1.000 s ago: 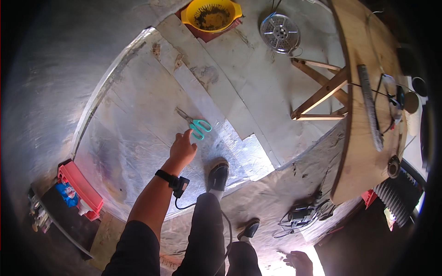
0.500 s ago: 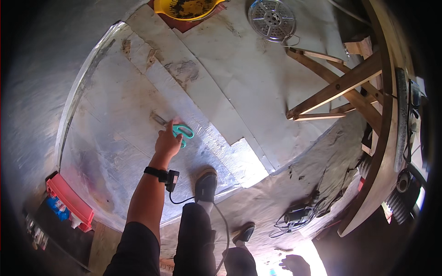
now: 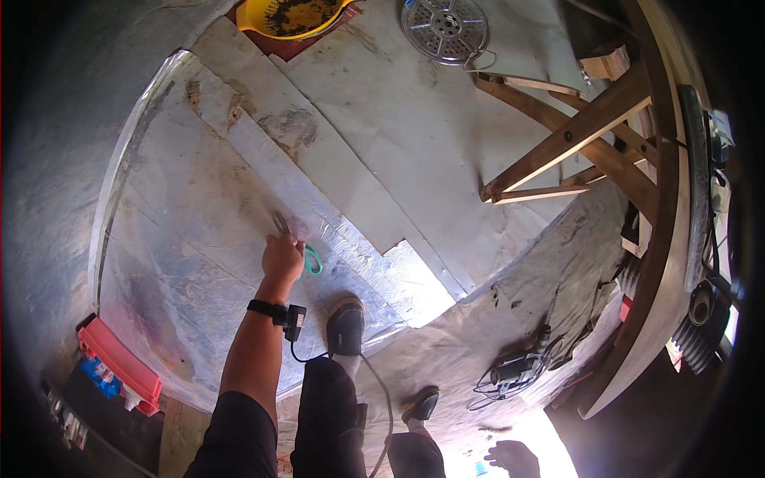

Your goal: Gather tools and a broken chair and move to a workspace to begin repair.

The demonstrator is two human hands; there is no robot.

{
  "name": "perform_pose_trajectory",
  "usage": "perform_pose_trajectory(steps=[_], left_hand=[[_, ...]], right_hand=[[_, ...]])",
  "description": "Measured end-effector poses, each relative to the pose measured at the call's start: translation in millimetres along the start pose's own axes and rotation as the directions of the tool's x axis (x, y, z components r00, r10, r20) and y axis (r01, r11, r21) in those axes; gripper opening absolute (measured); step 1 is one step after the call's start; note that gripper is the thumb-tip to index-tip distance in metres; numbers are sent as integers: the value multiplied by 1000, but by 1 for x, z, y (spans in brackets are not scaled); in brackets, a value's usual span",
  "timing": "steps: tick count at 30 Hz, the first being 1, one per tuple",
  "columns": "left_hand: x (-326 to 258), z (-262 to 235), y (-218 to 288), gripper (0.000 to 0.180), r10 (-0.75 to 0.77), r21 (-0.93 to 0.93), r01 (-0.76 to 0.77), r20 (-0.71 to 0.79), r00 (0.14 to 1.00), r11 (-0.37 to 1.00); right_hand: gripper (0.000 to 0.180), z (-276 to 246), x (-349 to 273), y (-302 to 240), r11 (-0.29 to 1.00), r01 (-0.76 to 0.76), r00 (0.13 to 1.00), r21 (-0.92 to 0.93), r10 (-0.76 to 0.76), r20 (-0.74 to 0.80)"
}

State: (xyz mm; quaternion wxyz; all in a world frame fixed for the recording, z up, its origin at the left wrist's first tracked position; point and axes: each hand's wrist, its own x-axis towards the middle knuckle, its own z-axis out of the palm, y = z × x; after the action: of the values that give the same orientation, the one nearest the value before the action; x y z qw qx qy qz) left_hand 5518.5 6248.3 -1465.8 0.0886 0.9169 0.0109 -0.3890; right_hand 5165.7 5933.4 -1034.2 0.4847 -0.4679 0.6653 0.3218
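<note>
My left hand [image 3: 284,257] reaches out over the floor, its fingers closed round a pair of scissors with teal handles [image 3: 313,260]. The metal blades [image 3: 279,221] stick out past my fingers, pointing away from me. One handle loop shows at the right of the hand; the rest is mostly covered. Below lies the silvery, stained floor sheeting [image 3: 231,279]. At the lower right, my right hand [image 3: 514,459] appears as a dark shape against bright light, fingers somewhat apart, with nothing seen in it.
A folding wooden stand [image 3: 574,135] is at the right beside a curved wooden edge [image 3: 673,239]. A yellow basin [image 3: 291,17] and a round perforated metal disc [image 3: 445,30] lie far off. A corded power tool [image 3: 514,372] sits at right, a red tray [image 3: 119,362] at left.
My left hand has closed further round the scissors, covering more of the handles. The blades have turned to point more directly away. The whole view has shifted slightly.
</note>
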Motion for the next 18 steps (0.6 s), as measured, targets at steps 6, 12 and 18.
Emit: perform_pose_trajectory(steps=[6,12,18], left_hand=[[0,14,-11,34,37,1,-37,-132,991,999],[9,6,-5,43,-66,-4,66,-115,991,998],[5,4,-9,25,-129,-153,99,-205,970,983]], right_hand=[[32,0,-1,4,1000,24,1000,4,-24,7],[33,2,2,10,997,55,998,-60,-53,23],[32,10,-2,7,998,50,999,43,-51,11]])
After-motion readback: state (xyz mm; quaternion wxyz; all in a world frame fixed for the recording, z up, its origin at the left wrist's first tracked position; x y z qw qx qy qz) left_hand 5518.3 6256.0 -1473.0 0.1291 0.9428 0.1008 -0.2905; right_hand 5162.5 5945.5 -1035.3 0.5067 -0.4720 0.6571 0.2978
